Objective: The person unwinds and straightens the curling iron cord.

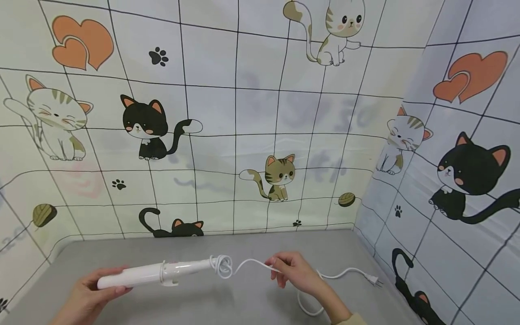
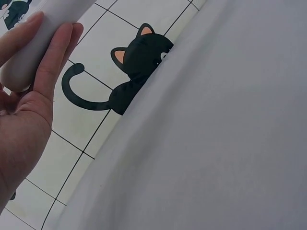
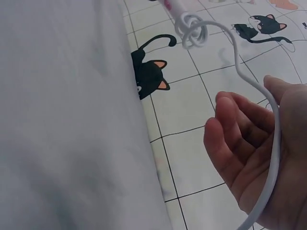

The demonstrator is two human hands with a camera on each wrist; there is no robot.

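My left hand [image 1: 95,291] grips the wide, rounded end of a white wand-shaped electric appliance [image 1: 142,274], thumb on one side and fingers on the other. The appliance lies nearly level above the grey tabletop; its exact kind is unclear. Around its narrow end, the white power cord [image 1: 223,266] is wound in several loops. From these loops the cord runs to my right hand [image 1: 294,271], which pinches it between thumb and forefinger. In the right wrist view the cord [image 3: 274,163] crosses the palm, below curled fingers. Beyond the hand it ends in a two-pin plug [image 1: 371,280] at the right.
A grey tabletop [image 1: 252,246] lies beneath the hands. Behind it and to the right hang white sheets [image 1: 215,185] printed with grid lines, cats, hearts and paw prints. A loop of cord [image 1: 310,311] droops near the table's front, beside the right forearm.
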